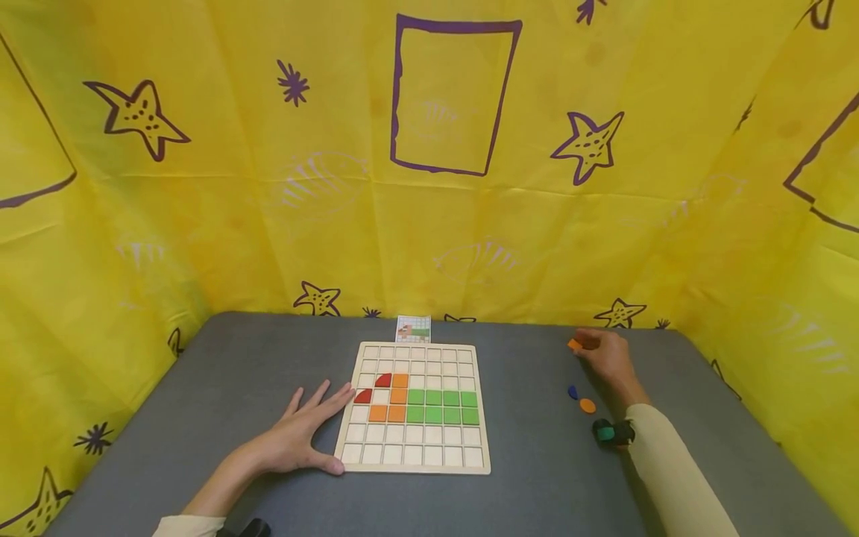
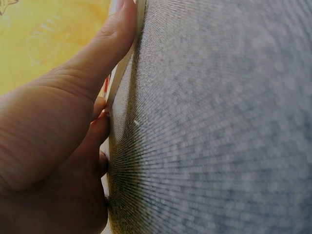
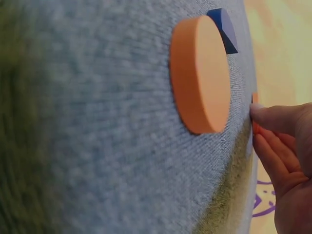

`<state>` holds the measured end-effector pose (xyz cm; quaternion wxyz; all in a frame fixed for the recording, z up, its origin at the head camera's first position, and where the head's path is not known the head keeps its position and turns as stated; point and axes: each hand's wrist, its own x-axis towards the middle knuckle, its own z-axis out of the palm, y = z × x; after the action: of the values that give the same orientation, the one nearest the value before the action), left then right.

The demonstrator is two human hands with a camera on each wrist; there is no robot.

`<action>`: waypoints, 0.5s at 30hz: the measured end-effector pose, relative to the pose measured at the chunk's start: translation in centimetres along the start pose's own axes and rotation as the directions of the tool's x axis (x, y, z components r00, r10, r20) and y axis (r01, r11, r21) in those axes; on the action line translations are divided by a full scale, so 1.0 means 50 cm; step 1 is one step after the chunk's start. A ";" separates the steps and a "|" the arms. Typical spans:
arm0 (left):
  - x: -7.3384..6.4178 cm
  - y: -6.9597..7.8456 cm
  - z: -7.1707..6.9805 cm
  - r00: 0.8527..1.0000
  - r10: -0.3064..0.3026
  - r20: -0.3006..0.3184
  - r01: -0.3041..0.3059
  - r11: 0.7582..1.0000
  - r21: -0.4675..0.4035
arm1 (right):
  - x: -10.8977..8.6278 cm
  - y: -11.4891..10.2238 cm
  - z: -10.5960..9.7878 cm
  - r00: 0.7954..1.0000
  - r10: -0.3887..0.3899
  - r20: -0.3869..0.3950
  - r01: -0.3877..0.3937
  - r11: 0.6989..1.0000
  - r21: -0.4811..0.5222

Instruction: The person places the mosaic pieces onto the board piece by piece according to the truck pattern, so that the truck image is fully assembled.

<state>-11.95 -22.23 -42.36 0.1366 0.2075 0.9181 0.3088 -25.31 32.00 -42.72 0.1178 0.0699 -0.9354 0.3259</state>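
A wooden grid board (image 1: 416, 468) lies on the table, with green square tiles (image 1: 443, 406), orange square tiles (image 1: 397, 397) and two red quarter-round tiles (image 1: 383, 380) in its cells. Along the board's left edge rests my left hand (image 1: 291, 440), fingers spread, thumb at the near left corner. At the far right of the table my right hand (image 1: 607, 360) pinches a small orange tile (image 1: 575, 344) between thumb and fingers. Nearer me lie an orange round tile (image 3: 212, 78) and a blue tile (image 3: 223, 29) with a curved edge, both apart from the hand.
A small picture card (image 1: 413, 329) with a coloured grid pattern lies just beyond the board's far edge. The grey cloth table (image 1: 530, 462) ends at a yellow patterned curtain (image 1: 470, 224), which closes in the back and both sides.
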 end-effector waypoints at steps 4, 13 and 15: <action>0.001 -0.002 0.001 1.000 0.010 0.000 -0.010 1.000 0.000 | -0.002 0.002 -0.005 1.000 -0.003 0.024 0.003 1.000 -0.001; 0.001 -0.003 0.001 1.000 0.012 0.000 -0.012 1.000 -0.001 | -0.011 -0.011 -0.019 0.997 -0.020 0.069 0.018 0.999 0.035; 0.000 -0.004 0.000 1.000 0.017 -0.001 -0.017 1.000 -0.001 | -0.015 -0.021 -0.021 0.997 -0.027 0.078 0.023 0.999 0.049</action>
<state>-12.01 -22.35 -42.49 0.1335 0.2149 0.9163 0.3104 -24.21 31.88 -41.51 0.0830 0.0972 -0.9303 0.3437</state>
